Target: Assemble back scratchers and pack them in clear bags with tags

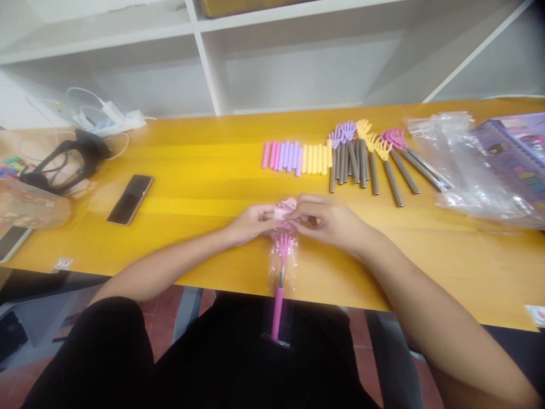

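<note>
Between my two hands is the top of a clear plastic bag, pinched above the table's front edge. Inside the bag lies a pink back scratcher, its claw up toward my fingers and its handle hanging over my lap. My left hand is closed on the bag's top from the left. From the right, my right hand is closed on the same end, fingertips pressed together. A small pale pink piece shows at my fingertips; its kind is unclear.
Beyond my hands lie a row of coloured handle sleeves and several metal back scratchers. Clear bags and a purple box are at right. A phone, a black strapped device and a power strip are at left.
</note>
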`<state>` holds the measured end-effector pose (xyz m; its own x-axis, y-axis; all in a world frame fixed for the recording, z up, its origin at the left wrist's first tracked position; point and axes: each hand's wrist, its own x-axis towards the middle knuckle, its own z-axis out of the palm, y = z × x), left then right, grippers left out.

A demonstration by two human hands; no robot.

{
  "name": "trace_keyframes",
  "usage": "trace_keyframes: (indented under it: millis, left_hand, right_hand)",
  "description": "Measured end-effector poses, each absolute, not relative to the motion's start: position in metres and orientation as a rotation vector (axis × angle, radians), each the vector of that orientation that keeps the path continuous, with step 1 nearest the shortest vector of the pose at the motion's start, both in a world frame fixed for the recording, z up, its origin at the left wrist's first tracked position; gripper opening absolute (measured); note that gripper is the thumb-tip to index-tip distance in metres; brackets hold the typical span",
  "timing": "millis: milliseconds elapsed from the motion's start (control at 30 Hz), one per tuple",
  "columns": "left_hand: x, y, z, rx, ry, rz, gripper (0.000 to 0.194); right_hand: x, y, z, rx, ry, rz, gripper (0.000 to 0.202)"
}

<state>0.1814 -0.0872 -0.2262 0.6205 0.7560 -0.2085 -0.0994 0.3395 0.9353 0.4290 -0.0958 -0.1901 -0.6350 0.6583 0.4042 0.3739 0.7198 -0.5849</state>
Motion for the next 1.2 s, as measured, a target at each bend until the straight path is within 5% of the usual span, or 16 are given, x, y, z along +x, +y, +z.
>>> trace_keyframes:
  millis: [367, 567, 967, 1200]
  left_hand:
    - [0.182, -0.087, -0.226, 1.142, 0.704, 0.623, 0.047]
    - [0.180, -0.087, -0.227, 1.356, 0.824, 0.658, 0.033]
    - [0.176, -0.082, -0.232, 1.386, 0.735, 0.531, 0.044]
    - [0.169, -0.071, -0.226, 1.368, 0.653, 0.391, 0.051]
  right_hand:
    - [0.427, -0.096, -0.188, -0.927, -2.169, 0.637, 0.021]
    - [0.423, -0.098, -0.194, -1.052, -2.169, 0.986, 0.038]
    - [0.426, -0.097, -0.188, -0.855, -2.222, 1.321, 0.058]
    - [0.418, -0.099, -0.157, -0.964, -2.360, 1.291, 0.040]
